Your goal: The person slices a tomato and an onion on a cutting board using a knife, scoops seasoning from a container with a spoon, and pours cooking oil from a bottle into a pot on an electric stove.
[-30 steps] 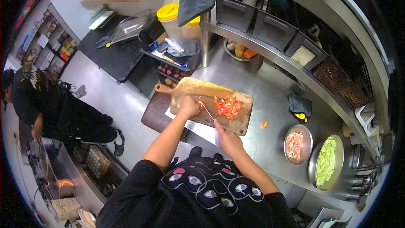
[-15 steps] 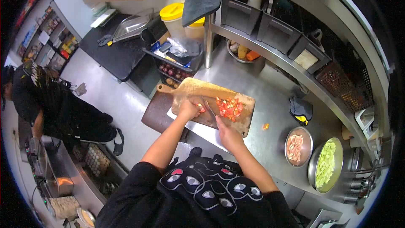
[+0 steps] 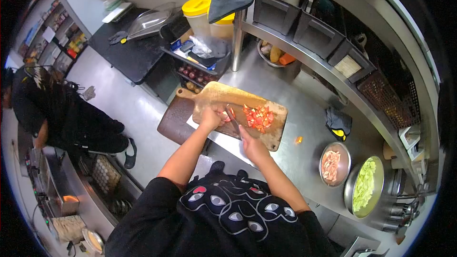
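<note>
On the wooden cutting board (image 3: 266, 143), my left hand (image 3: 212, 117) presses its bent fingers on a piece of red tomato (image 3: 225, 116). My right hand (image 3: 253, 145) is closed round the handle of a knife (image 3: 233, 123), whose blade lies beside the tomato, just right of my left fingertips. A pile of chopped tomato (image 3: 258, 117) sits to the right of the blade on the same board. Under the board's left side is a darker brown board (image 3: 172, 123), with a white sheet (image 3: 228, 146) along the near edge.
To the right stand a bowl of pale meat strips (image 3: 331, 164) and a bowl of green vegetable pieces (image 3: 364, 188). A grey glove (image 3: 338, 123) lies behind them. A bowl of vegetables (image 3: 275, 56) sits under the shelf (image 3: 304, 50). Another person (image 3: 62, 109) stands at left.
The knife blade has shifted slightly against the tomato by my left fingers, and its angle differs. My left hand stays on the piece. The view has shifted a little.
</note>
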### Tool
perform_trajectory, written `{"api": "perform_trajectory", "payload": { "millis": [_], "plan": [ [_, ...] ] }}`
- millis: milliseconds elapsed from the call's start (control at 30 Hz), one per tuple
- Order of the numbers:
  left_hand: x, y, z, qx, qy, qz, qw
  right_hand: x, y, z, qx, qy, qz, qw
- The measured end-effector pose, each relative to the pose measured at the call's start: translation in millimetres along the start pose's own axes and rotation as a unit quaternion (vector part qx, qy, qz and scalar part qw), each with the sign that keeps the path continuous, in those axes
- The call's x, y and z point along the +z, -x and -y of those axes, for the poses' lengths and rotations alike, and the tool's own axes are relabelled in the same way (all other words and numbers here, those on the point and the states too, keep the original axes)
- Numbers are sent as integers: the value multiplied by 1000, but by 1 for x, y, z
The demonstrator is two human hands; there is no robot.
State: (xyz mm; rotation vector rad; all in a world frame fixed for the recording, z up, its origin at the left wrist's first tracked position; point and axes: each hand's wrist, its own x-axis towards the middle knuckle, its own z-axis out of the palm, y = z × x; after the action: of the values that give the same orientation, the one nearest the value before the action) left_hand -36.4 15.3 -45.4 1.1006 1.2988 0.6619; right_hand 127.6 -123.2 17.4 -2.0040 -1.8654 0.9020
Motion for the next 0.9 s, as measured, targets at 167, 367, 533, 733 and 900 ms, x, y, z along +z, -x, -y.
{"api": "perform_trajectory", "payload": {
  "millis": [167,367,533,733,900],
  "plan": [
    [-4,-11,15,-10,38,-12,999,-17,17,-8,-10,5,2,1000],
    [-1,-13,20,-10,40,-32,999,-7,25,-12,-51,21,-26,998],
    [0,2,6,-15,38,-37,998,-11,29,-9,-55,36,-23,998],
    [-1,5,6,-4,51,-30,998,-5,25,-13,-80,19,-34,996],
    [0,-4,17,15,73,-18,997,7,6,-12,-34,-24,-11,999]
  ]
}}
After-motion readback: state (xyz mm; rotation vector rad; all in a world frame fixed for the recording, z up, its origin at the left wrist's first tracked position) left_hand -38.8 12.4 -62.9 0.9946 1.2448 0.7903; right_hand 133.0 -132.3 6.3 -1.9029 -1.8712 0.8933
